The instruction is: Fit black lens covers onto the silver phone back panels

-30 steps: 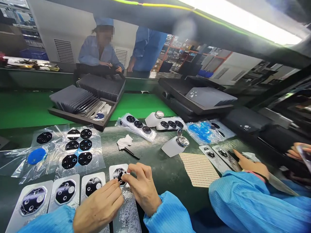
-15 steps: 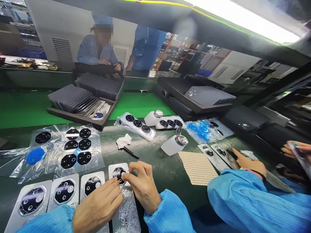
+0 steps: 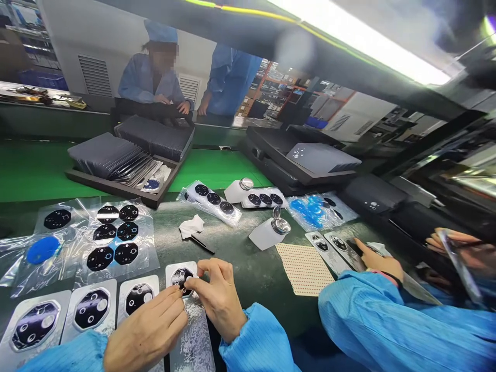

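Directly before me lies a silver phone back cover with a black octagonal camera lens cover at its top. My left hand, fingers drawn together, presses its fingertips on the lens cover's lower left edge. On the right edge, my right hand pinches with thumb and forefinger; the thumb hides part of the piece. Left of these lie more silver back covers, the nearest one partly under my left hand, each with a black octagonal lens cover.
Behind are plastic sheets of black discs, a black stick, white tissue and dispenser bottles. A beige dotted sheet lies to the right, near a co-worker's hand. Black trays stand farther back on a green surface.
The whole view has shifted slightly, so things sit a little farther left. Both my hands keep their hold on the same lens cover. The co-worker's raised piece at right has tilted.
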A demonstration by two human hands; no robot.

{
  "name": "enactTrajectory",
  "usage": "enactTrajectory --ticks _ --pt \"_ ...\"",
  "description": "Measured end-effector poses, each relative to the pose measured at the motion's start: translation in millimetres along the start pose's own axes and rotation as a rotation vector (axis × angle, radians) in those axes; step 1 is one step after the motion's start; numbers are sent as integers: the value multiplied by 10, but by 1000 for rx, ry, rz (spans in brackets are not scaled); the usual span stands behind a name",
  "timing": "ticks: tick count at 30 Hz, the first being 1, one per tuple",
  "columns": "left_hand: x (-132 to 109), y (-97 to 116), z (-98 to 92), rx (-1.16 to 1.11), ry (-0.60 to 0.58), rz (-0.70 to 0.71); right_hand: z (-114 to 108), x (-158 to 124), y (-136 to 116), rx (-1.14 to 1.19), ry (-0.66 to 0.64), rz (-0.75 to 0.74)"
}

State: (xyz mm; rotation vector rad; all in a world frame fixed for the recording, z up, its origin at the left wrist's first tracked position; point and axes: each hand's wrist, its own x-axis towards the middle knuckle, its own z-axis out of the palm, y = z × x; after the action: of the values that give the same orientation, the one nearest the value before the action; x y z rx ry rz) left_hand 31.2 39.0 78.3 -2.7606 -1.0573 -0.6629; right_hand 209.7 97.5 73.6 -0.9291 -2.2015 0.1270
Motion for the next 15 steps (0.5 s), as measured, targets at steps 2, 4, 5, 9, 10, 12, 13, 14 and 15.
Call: enactTrajectory --ticks 2,4,5,9,10,12,13,14,15 --pt "3 -1 1 8 -4 3 -3 6 5 -17 -21 -12" --pt "13 -2 -6 13 -3 -3 -13 9 8 -28 -32 -20" --pt "18 -3 -11 7 0 -4 -20 9 9 -29 -22 -8" --pt "29 -3 -23 7 21 -1 -31 -10 0 -38 -2 -48" --pt "28 -3 -21 13 21 -2 -30 -18 -3 -40 -7 -72" --pt "23 -3 -11 18 13 -5 -24 -33 -5 -42 10 -76" --pt "19 -2 -5 15 12 -4 -20 -38 -6 -44 24 -62" --pt "16 -2 1 15 16 -4 -17 -42 -5 -50 27 -55" --pt "13 -2 5 13 19 -3 -15 -44 -5 -58 20 -61"
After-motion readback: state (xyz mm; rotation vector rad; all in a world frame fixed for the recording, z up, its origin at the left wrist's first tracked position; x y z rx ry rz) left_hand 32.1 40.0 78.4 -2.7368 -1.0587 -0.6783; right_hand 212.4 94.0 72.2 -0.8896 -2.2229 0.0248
